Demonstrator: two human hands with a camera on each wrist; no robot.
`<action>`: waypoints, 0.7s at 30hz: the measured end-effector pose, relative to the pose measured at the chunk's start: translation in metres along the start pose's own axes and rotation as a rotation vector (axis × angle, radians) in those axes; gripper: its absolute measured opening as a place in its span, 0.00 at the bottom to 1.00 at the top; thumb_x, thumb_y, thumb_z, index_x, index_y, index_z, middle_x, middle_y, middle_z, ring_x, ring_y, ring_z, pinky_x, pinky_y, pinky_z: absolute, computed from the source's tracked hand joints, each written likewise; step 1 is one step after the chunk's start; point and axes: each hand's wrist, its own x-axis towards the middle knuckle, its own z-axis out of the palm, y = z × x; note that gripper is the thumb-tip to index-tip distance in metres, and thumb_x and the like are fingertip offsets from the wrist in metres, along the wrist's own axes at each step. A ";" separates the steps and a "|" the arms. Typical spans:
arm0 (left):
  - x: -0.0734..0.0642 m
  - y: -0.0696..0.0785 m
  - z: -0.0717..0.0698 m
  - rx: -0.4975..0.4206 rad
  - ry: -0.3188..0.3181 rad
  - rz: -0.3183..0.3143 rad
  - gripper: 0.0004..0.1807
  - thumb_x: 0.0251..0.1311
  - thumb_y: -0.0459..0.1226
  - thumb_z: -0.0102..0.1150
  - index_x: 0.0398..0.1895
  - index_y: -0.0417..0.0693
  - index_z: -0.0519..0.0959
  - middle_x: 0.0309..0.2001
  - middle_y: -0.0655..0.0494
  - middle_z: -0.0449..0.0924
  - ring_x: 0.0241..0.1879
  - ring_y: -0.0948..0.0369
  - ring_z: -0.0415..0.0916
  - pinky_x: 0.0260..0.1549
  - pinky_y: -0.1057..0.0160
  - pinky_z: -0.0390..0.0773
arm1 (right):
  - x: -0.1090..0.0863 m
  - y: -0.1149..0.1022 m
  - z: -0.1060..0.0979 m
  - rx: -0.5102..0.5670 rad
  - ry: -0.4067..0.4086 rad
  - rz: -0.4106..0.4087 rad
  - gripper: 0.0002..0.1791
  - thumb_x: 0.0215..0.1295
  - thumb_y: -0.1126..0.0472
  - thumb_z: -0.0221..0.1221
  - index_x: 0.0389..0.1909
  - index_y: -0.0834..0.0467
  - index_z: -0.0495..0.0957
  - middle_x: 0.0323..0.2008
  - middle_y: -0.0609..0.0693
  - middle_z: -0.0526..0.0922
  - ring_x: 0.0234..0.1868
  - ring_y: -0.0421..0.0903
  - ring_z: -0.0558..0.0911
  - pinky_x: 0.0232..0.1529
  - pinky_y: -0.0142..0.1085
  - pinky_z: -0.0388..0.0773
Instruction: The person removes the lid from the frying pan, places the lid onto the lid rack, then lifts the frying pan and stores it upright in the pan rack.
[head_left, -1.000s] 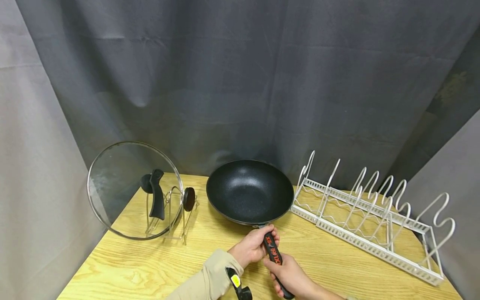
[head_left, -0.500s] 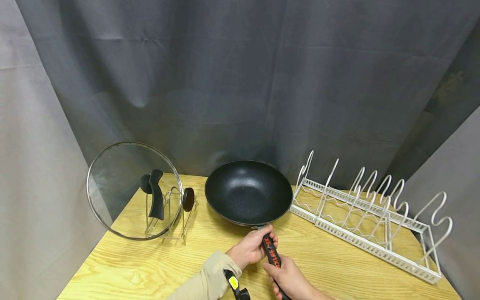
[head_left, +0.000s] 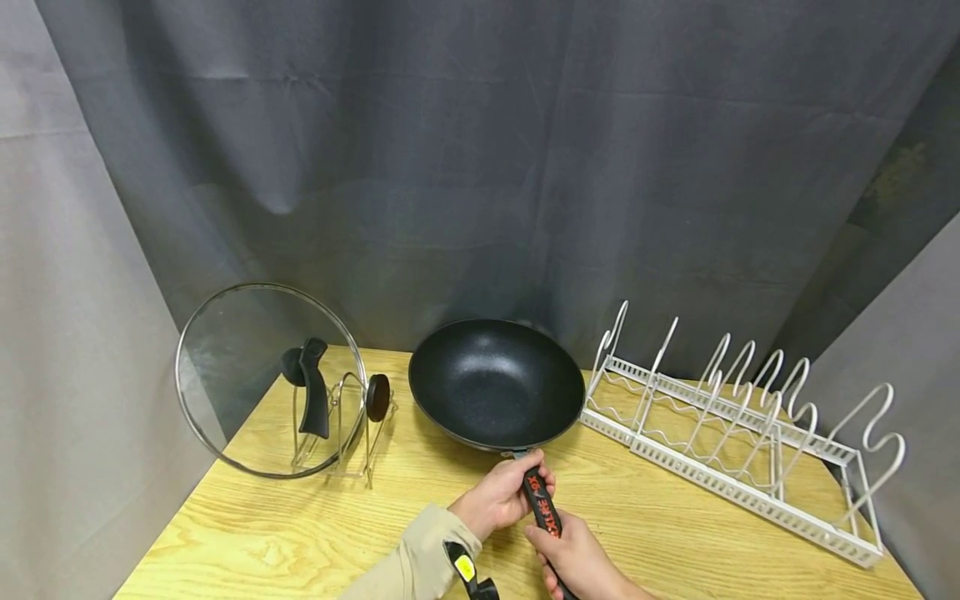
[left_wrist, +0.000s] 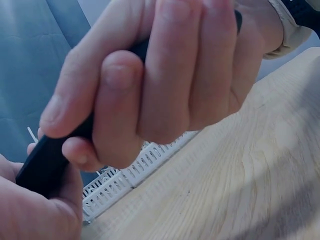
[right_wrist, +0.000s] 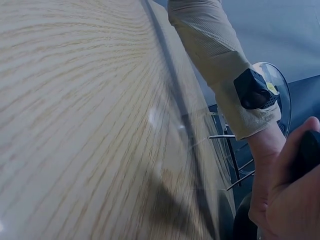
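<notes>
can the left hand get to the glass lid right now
Probably yes, but not without letting go: the left hand grips the pan handle, which the right hand also holds. Across the tabletop, nothing appears to block the way to the near side of the glass lid.

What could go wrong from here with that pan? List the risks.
The pan could dip or twist, since left grip and right grip both hold its handle, off to one side. Moved right, it might knock the nearby white rack. Swung left, it might bump the glass lid propped on the wire stand.
</notes>
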 end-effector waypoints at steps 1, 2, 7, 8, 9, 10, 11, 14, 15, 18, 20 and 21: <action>-0.001 0.001 0.000 0.001 -0.002 0.000 0.14 0.72 0.37 0.43 0.25 0.45 0.68 0.23 0.60 0.69 0.26 0.67 0.72 0.31 0.72 0.77 | 0.000 0.000 0.000 -0.001 0.002 -0.004 0.11 0.68 0.63 0.51 0.41 0.68 0.62 0.16 0.47 0.69 0.07 0.34 0.68 0.08 0.27 0.67; -0.001 0.001 0.001 0.005 -0.004 0.001 0.14 0.72 0.37 0.43 0.25 0.45 0.68 0.23 0.59 0.69 0.26 0.67 0.72 0.31 0.72 0.77 | 0.000 0.000 0.001 -0.004 0.003 -0.007 0.11 0.68 0.63 0.51 0.41 0.68 0.62 0.16 0.47 0.69 0.07 0.34 0.68 0.08 0.27 0.67; -0.003 0.005 0.004 0.022 -0.016 0.022 0.13 0.71 0.38 0.44 0.26 0.45 0.68 0.24 0.59 0.69 0.27 0.66 0.72 0.32 0.71 0.77 | -0.001 -0.003 0.003 -0.023 0.013 -0.039 0.11 0.68 0.64 0.51 0.41 0.68 0.63 0.16 0.47 0.69 0.07 0.35 0.68 0.08 0.28 0.67; -0.004 0.006 0.004 0.025 -0.020 0.029 0.13 0.71 0.38 0.44 0.27 0.45 0.68 0.24 0.59 0.69 0.27 0.66 0.72 0.32 0.71 0.77 | -0.002 -0.004 0.003 -0.027 0.014 -0.046 0.10 0.68 0.64 0.51 0.40 0.68 0.63 0.15 0.47 0.68 0.07 0.35 0.68 0.08 0.28 0.67; -0.004 0.007 0.005 0.025 -0.023 0.035 0.12 0.71 0.38 0.45 0.27 0.45 0.68 0.24 0.58 0.70 0.27 0.66 0.72 0.32 0.70 0.77 | -0.002 -0.005 0.004 -0.029 0.015 -0.053 0.10 0.68 0.64 0.51 0.39 0.68 0.63 0.15 0.47 0.68 0.07 0.35 0.68 0.08 0.28 0.67; -0.005 0.008 0.006 0.026 -0.026 0.042 0.12 0.71 0.38 0.45 0.27 0.45 0.68 0.24 0.58 0.70 0.27 0.66 0.72 0.32 0.70 0.77 | -0.003 -0.006 0.004 -0.029 0.014 -0.060 0.09 0.68 0.65 0.51 0.38 0.67 0.63 0.15 0.47 0.68 0.07 0.36 0.68 0.08 0.28 0.67; -0.005 0.008 0.007 0.026 -0.029 0.046 0.12 0.71 0.38 0.45 0.28 0.45 0.68 0.24 0.58 0.70 0.27 0.66 0.72 0.32 0.70 0.77 | -0.003 -0.006 0.004 -0.032 0.014 -0.065 0.09 0.68 0.65 0.51 0.37 0.67 0.63 0.15 0.47 0.68 0.07 0.36 0.68 0.08 0.28 0.68; -0.007 0.011 0.009 0.022 -0.041 0.052 0.11 0.71 0.38 0.46 0.29 0.45 0.67 0.24 0.58 0.70 0.27 0.66 0.72 0.32 0.70 0.77 | -0.004 -0.008 0.004 -0.028 0.010 -0.075 0.09 0.68 0.65 0.51 0.38 0.67 0.63 0.15 0.47 0.68 0.07 0.36 0.68 0.08 0.29 0.68; -0.007 0.011 0.009 0.019 -0.044 0.054 0.11 0.71 0.38 0.46 0.29 0.45 0.67 0.24 0.58 0.70 0.27 0.66 0.73 0.32 0.70 0.77 | -0.004 -0.009 0.004 -0.026 0.008 -0.076 0.09 0.68 0.65 0.51 0.39 0.68 0.63 0.15 0.47 0.69 0.07 0.36 0.69 0.08 0.29 0.68; -0.009 0.013 0.011 0.011 -0.062 0.061 0.11 0.71 0.38 0.45 0.29 0.44 0.68 0.24 0.58 0.71 0.26 0.66 0.74 0.32 0.70 0.78 | -0.005 -0.010 0.004 -0.021 0.004 -0.077 0.09 0.69 0.65 0.50 0.41 0.68 0.63 0.15 0.47 0.69 0.07 0.36 0.69 0.08 0.28 0.67; -0.010 0.014 0.013 -0.002 -0.080 0.067 0.11 0.71 0.38 0.44 0.30 0.45 0.68 0.25 0.58 0.72 0.27 0.66 0.74 0.32 0.70 0.78 | -0.006 -0.012 0.004 -0.019 0.000 -0.080 0.10 0.69 0.65 0.50 0.41 0.69 0.63 0.16 0.47 0.69 0.07 0.35 0.69 0.08 0.28 0.67; -0.010 0.015 0.014 -0.011 -0.091 0.070 0.10 0.71 0.38 0.43 0.30 0.45 0.68 0.26 0.57 0.73 0.27 0.66 0.75 0.33 0.70 0.78 | -0.006 -0.013 0.005 -0.019 0.001 -0.083 0.09 0.69 0.65 0.50 0.41 0.69 0.62 0.16 0.47 0.69 0.07 0.35 0.69 0.08 0.28 0.67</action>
